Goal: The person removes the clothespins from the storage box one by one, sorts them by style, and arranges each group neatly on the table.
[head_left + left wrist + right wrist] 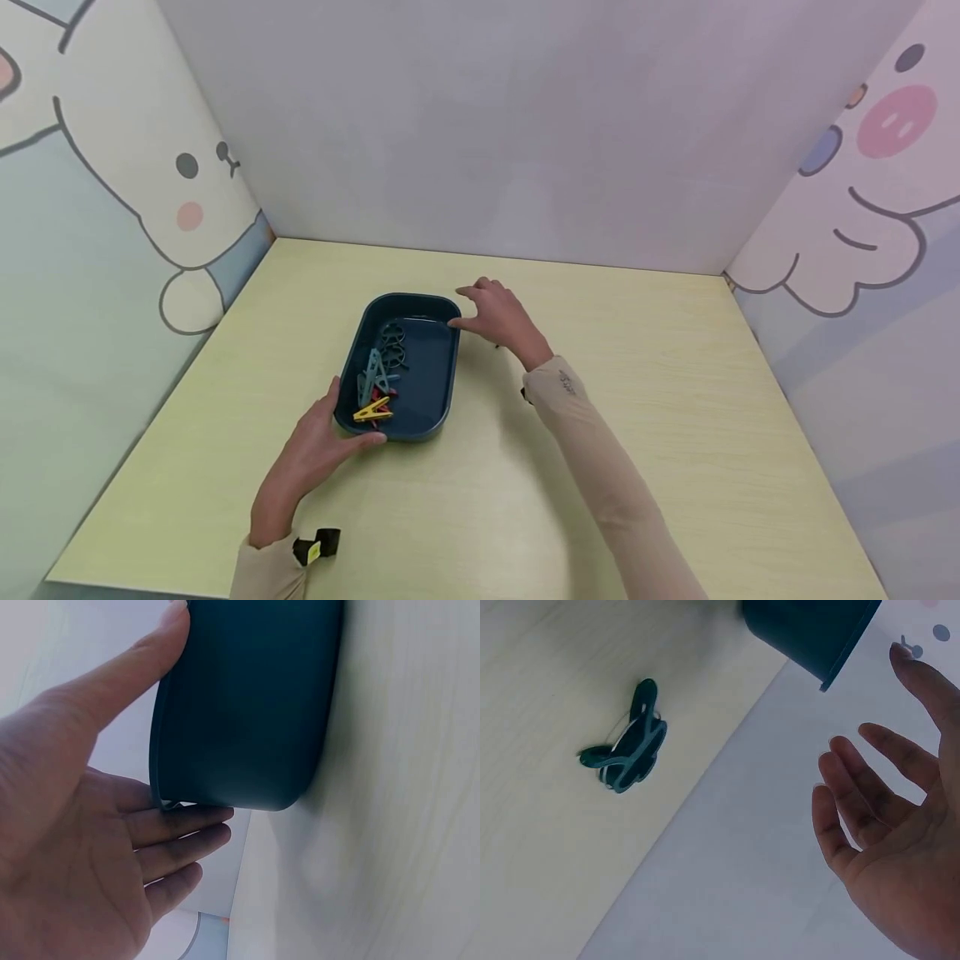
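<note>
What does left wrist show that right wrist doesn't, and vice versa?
Only left wrist: the left hand, at the tray.
Only right wrist: the right hand, plus a dark green claw clip lying on the table.
Both: the dark teal tray's outer side and the pale tabletop; neither shows the tray's contents.

Pale yellow wood-grain counter is butting against a plain grey-lavender back wall. Left wall is carrying a white cartoon animal on pale blue-green; right wall is showing a pink-snouted one above faint bluish bands. Diffuse light is casting soft shadows.
</note>
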### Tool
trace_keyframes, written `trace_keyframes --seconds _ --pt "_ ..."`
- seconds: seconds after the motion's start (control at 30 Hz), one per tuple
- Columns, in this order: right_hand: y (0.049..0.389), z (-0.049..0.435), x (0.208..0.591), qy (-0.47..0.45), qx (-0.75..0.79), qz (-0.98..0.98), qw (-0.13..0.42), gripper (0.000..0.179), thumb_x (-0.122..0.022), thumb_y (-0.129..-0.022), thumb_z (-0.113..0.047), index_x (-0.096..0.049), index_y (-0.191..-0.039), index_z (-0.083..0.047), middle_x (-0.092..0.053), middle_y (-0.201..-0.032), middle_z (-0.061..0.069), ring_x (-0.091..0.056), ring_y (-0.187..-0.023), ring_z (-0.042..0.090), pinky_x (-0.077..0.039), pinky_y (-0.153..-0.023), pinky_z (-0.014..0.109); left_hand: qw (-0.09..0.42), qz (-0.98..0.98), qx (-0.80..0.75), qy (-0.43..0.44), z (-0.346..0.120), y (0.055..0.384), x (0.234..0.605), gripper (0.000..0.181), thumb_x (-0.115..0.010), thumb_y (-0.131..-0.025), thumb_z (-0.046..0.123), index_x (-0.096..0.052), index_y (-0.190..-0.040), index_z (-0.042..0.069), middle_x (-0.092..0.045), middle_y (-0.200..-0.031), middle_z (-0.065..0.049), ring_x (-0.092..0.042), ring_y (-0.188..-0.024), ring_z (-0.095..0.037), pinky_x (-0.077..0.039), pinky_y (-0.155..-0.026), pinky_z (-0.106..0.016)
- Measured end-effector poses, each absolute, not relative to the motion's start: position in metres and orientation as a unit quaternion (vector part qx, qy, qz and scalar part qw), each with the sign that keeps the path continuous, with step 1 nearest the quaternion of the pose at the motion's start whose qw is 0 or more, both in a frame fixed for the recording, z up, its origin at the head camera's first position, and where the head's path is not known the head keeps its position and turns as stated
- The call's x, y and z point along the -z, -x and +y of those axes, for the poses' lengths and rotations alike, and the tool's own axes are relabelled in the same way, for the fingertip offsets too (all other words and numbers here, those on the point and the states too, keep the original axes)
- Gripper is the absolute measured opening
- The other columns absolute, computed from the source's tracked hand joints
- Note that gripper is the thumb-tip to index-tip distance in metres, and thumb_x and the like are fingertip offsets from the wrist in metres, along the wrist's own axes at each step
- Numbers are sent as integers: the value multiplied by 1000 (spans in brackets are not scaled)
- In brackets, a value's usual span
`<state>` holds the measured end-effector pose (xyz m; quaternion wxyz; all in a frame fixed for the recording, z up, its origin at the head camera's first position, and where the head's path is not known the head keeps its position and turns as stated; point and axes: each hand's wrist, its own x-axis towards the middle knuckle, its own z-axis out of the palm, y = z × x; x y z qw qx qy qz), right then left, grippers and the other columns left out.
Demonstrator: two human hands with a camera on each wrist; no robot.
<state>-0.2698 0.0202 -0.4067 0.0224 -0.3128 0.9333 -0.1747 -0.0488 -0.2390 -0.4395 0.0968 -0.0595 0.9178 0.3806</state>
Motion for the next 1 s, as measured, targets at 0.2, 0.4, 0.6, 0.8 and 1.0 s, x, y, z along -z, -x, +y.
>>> trace_keyframes --seconds 0.2,0.4,0.6,0.8,1.0 --pt "269 -4 400 356 174 918 35 61 -76 -95 -43 -63 -144 -9 -61 -128 13 -56 -115 28 -48 -99 43 100 919 -376 60 -240 49 439 126 -80 -87 55 1 -161 -8 -14 -164 -37 -18 -148 -56 -26 -115 -69" --pt "271 -28 405 375 156 911 66 58 -73 -97 -44 -63 -144 -11 -61 -127 11 -57 -111 25 -50 -96 38 94 917 -383 64 -240 48 440 125 -80 -87 53 -1 -161 -8 -14 -164 -37 -18 -149 -56 -25 -115 -69" --pt "270 -47 414 375 128 912 102 60 -71 -98 -44 -60 -146 -9 -60 -134 11 -57 -116 23 -51 -99 37 92 915 -387 66 -239 47 441 124 -81 -87 52 -1 -162 -8 -14 -164 -36 -18 -149 -56 -25 -116 -69" --pt "268 -62 419 366 116 916 114 61 -73 -98 -43 -60 -146 -8 -61 -140 8 -56 -128 23 -47 -107 35 88 916 -388 62 -240 48 442 124 -80 -88 52 -2 -161 -9 -14 -164 -36 -18 -149 -56 -25 -116 -68" --pt "267 -73 422 358 109 920 117 61 -73 -98 -43 -60 -146 -9 -63 -141 5 -58 -128 19 -48 -106 31 93 914 -390 62 -239 47 439 124 -80 -88 53 -1 -162 -8 -14 -164 -36 -18 -149 -55 -25 -116 -68"
